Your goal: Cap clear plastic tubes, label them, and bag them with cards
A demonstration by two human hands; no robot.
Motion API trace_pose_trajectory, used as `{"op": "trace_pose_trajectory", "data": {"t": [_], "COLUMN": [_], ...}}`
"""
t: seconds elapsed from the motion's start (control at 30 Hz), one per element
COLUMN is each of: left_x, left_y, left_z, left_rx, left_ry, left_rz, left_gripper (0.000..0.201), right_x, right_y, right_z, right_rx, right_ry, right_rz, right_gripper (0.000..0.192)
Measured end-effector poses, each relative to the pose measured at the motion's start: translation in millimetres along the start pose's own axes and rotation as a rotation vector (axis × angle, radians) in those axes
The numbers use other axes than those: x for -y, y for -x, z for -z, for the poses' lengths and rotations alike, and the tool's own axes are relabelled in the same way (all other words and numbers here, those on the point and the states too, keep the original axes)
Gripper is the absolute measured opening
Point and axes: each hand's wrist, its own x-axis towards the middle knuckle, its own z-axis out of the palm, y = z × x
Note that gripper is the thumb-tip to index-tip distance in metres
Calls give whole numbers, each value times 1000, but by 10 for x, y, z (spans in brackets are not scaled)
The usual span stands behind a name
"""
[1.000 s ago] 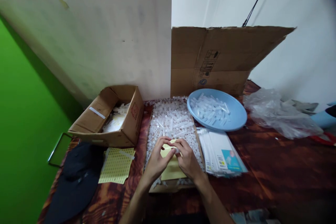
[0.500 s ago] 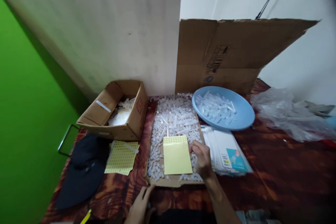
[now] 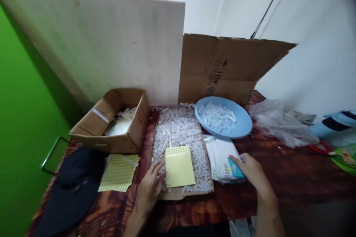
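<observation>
My left hand (image 3: 151,182) is open at the left edge of a shallow cardboard tray (image 3: 178,195) full of small white plastic pieces (image 3: 201,163). Its fingertips are among the pieces, beside a yellow sticker sheet (image 3: 180,172) that lies on top, with a few rows of small printed labels along its upper edge. On the right, my right hand (image 3: 251,170) grips the near right corner of a stack of flat white packets (image 3: 222,155). The thumb presses on the blue printed corner; the fingers underneath are partly hidden.
A blue basin (image 3: 244,122) of white plastic pieces stands behind the packets. To the left are an open cardboard box (image 3: 111,142), more yellow label sheets (image 3: 119,174) and a black cap (image 3: 72,192). Clear plastic bags (image 3: 280,122) lie at right. Cardboard panels (image 3: 219,59) stand behind.
My right hand has left the side of the yellow sheet and moved right onto the packets. My left hand has come up from the front edge to the tray. The view has shifted right.
</observation>
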Motion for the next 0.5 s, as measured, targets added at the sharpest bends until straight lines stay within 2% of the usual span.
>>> {"op": "trace_pose_trajectory", "data": {"t": [0.07, 0.17, 0.33, 0.4, 0.5], "left_x": [-67, -242, -596, -680, -715], "left_y": [-208, -409, -515, -509, -502], "left_z": [-86, -196, -319, -384, -530], "left_rx": [-5, 12, 121, 172, 270], "left_ry": [11, 70, 243, 355, 616], "left_rz": [-49, -97, -99, -45, 104], "left_gripper": [31, 30, 29, 34, 57], "right_x": [-76, -113, -85, 26, 360], "right_y": [80, 192, 314, 377, 498], "right_z": [-37, -53, 70, 132, 168], "right_rx": [31, -14, -222, -181, -30], "right_ry": [-76, -178, -236, -381, -643], "right_rz": [2, 1, -40, -58, 2], "right_gripper": [44, 44, 44, 44, 45]}}
